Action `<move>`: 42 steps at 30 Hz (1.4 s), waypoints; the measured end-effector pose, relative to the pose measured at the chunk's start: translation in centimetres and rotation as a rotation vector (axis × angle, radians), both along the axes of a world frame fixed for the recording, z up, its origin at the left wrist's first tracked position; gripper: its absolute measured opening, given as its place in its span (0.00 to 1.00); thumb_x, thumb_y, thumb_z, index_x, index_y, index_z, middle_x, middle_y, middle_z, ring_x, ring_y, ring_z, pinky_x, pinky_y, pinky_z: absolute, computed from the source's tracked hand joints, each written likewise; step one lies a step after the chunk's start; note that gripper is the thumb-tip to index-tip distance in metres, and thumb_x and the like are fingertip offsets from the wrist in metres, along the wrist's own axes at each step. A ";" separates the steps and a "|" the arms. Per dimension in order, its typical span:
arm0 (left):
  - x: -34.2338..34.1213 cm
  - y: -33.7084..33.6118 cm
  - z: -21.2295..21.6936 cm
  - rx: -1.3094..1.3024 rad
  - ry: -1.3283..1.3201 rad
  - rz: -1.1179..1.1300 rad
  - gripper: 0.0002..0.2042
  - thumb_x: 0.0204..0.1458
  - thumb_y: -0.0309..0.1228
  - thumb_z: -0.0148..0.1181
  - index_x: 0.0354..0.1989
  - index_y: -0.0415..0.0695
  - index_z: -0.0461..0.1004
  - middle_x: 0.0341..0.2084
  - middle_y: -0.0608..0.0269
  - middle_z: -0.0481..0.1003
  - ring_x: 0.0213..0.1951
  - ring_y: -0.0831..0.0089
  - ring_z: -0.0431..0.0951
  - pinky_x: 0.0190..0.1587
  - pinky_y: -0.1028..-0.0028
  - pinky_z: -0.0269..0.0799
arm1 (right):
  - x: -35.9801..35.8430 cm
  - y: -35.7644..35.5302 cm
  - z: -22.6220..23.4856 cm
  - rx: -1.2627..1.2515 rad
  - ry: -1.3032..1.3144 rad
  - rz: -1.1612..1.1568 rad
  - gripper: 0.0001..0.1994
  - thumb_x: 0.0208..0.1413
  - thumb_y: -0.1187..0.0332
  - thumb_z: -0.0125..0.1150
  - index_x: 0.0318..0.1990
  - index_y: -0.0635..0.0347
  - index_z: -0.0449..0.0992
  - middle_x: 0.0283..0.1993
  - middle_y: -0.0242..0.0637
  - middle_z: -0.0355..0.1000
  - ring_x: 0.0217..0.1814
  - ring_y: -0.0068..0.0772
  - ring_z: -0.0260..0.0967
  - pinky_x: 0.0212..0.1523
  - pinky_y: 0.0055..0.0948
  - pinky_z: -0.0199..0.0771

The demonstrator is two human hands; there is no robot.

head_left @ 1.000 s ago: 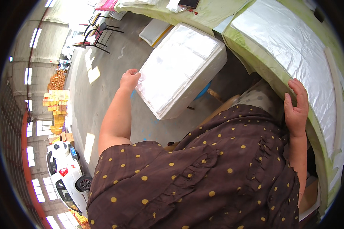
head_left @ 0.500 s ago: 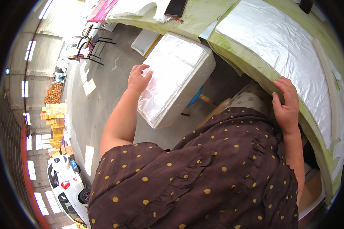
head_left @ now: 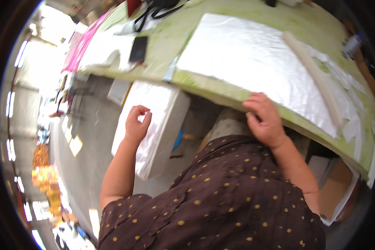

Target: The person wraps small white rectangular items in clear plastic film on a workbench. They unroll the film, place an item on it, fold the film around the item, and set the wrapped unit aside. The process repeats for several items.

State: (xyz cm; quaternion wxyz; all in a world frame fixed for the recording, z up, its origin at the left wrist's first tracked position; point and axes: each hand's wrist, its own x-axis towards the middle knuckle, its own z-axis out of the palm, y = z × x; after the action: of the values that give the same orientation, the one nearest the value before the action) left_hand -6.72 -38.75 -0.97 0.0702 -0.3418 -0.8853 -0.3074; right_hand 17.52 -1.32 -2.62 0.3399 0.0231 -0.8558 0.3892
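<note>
My left hand (head_left: 137, 125) hovers over or rests on a stack of white plastic sheeting (head_left: 151, 98), below and left of the table's edge; contact is hard to tell. Its fingers curl loosely, with a gap between thumb and forefinger and nothing visible in them. My right hand (head_left: 266, 121) is at the near edge of the green-covered table (head_left: 227, 88), thumb apart from bent fingers. Its fingertips meet the border of a flat pile of shiny white plastic sheets (head_left: 237, 50). A long pale strip (head_left: 314, 77) lies across the right part of that pile.
A black phone (head_left: 138, 49) lies on the table beside white material (head_left: 106, 54) and pink sheeting (head_left: 85, 39). Under the table, a cardboard-lined box (head_left: 337, 189) stands at my right. A blue round thing (head_left: 178, 139) shows behind the stack. A white car (head_left: 68, 235) is far left.
The view has swung to the right, so the table fills more of it and the stack sits further left and lower. Both hands keep nearly the same pose, the right angled further inward.
</note>
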 end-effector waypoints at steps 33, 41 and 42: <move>7.4 35.7 0.1 -0.262 0.065 -0.619 0.26 0.59 0.47 0.59 0.66 0.53 0.71 0.70 0.59 0.64 0.76 0.56 0.53 0.76 0.50 0.43 | 14.9 15.6 1.0 0.312 -0.349 -1.104 0.20 0.53 0.73 0.63 0.55 0.55 0.78 0.52 0.44 0.78 0.51 0.51 0.74 0.54 0.46 0.73; 7.3 36.0 -0.4 -0.203 0.077 -0.616 0.26 0.60 0.47 0.60 0.66 0.53 0.71 0.70 0.59 0.64 0.76 0.56 0.52 0.76 0.49 0.44 | 15.1 17.8 -1.6 0.360 -0.156 -1.183 0.20 0.52 0.71 0.66 0.55 0.55 0.77 0.55 0.45 0.76 0.58 0.52 0.70 0.61 0.47 0.68; 7.3 35.8 -0.4 -0.159 0.083 -0.597 0.26 0.60 0.47 0.60 0.66 0.53 0.71 0.70 0.59 0.64 0.76 0.56 0.52 0.76 0.49 0.44 | 15.1 18.1 -1.8 0.350 -0.135 -1.184 0.20 0.52 0.71 0.66 0.55 0.56 0.77 0.56 0.45 0.75 0.59 0.52 0.69 0.62 0.47 0.67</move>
State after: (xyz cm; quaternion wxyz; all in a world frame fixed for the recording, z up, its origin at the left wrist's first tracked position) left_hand 0.53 -2.93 -1.39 -0.0140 -0.6032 -0.7635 -0.2303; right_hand 32.60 16.75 -4.41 0.4345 -0.4246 -0.7942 -0.0107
